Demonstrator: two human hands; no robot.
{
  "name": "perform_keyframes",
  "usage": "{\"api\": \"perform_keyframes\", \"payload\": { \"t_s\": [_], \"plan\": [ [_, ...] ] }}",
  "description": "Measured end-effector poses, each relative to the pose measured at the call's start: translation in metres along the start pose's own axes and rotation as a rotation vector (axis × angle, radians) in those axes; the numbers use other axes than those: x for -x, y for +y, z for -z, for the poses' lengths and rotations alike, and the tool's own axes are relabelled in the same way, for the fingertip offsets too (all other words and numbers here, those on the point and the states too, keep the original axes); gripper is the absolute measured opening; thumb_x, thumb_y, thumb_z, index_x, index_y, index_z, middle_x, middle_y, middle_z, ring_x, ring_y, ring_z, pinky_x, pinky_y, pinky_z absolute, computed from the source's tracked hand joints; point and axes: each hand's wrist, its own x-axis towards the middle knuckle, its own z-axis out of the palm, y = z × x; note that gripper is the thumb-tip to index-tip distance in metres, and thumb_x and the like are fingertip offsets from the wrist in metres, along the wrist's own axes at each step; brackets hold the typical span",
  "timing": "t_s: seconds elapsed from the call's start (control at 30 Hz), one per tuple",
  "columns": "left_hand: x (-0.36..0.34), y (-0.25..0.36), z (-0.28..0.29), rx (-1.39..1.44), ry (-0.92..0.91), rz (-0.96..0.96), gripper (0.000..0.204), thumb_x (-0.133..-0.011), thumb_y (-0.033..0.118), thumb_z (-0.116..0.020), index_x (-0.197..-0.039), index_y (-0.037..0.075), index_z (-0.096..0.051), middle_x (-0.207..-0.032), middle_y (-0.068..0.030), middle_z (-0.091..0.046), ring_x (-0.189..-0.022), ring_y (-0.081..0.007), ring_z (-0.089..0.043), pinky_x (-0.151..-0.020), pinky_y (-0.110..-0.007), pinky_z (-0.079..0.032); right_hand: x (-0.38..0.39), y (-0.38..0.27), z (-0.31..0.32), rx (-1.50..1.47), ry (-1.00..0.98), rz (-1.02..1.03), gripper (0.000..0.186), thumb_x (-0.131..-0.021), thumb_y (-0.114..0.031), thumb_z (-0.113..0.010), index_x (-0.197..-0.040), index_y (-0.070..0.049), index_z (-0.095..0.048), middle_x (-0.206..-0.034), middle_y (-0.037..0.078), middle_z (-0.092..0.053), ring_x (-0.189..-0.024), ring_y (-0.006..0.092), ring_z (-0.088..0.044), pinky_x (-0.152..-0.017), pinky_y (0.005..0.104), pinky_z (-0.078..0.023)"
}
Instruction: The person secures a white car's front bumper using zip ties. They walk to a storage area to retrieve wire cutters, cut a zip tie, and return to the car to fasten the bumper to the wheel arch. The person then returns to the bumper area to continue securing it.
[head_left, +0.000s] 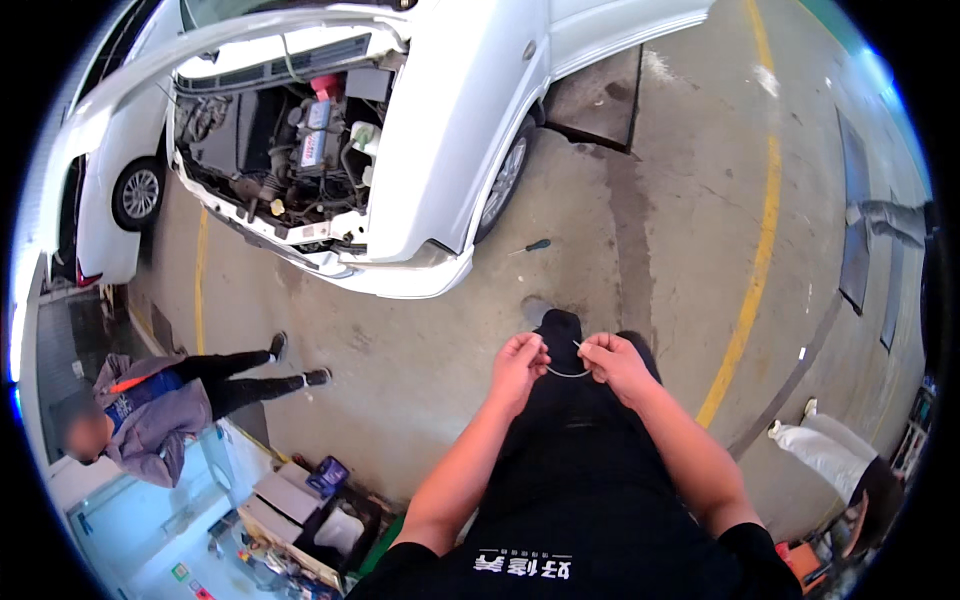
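In front of my dark-clothed legs, a short thin pale wire (pixel 568 375) sags in a shallow curve between my hands. My left hand (pixel 519 366) pinches one end of it between thumb and fingertips. The other end is gripped by my right hand (pixel 617 364), and a short tip sticks out past the fingers toward the left. Both hands are closed, a small gap apart. Whether the wire is a bare strand or a sleeved cable is too small to tell.
Ahead stands a white car (pixel 430 180) with its hood up and engine bay (pixel 300 150) exposed. A screwdriver (pixel 538 245) lies on the floor near its front wheel. One person (pixel 150 410) stands at left, another (pixel 840 455) at right. Boxes (pixel 290 500) crowd the lower left.
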Motion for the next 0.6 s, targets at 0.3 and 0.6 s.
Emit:
{"api": "perform_keyframes", "payload": {
  "t_s": [0.3, 0.6],
  "plan": [
    [-0.198, -0.038, 0.059, 0.236, 0.423, -0.093, 0.018, -0.097, 0.006, -0.05, -0.113, 0.002, -0.058, -0.092, -0.005, -0.06, -0.079, -0.0151, -0.057, -0.074, -0.028, -0.048, -0.287, 0.008, 0.042, 0.077, -0.177, -0.255, 0.013, -0.097, -0.019, -0.064, -0.094, -0.006, -0.063, -0.074, -0.005, -0.054, -0.059, 0.0036, -0.045, -0.051, 0.0215, -0.034],
    [-0.388, -0.088, 0.115, -0.151, 0.517, -0.267, 0.025, -0.098, 0.006, -0.047, -0.117, -0.002, -0.062, -0.104, -0.008, -0.065, -0.094, -0.0164, -0.06, -0.09, -0.031, -0.049, -0.502, 0.077, 0.075, 0.151, -0.355, -0.161, 0.015, -0.093, -0.013, -0.066, -0.102, -0.001, -0.069, -0.085, 0.0, -0.065, -0.07, 0.0064, -0.054, -0.064, 0.0223, -0.046]
  ]
}}
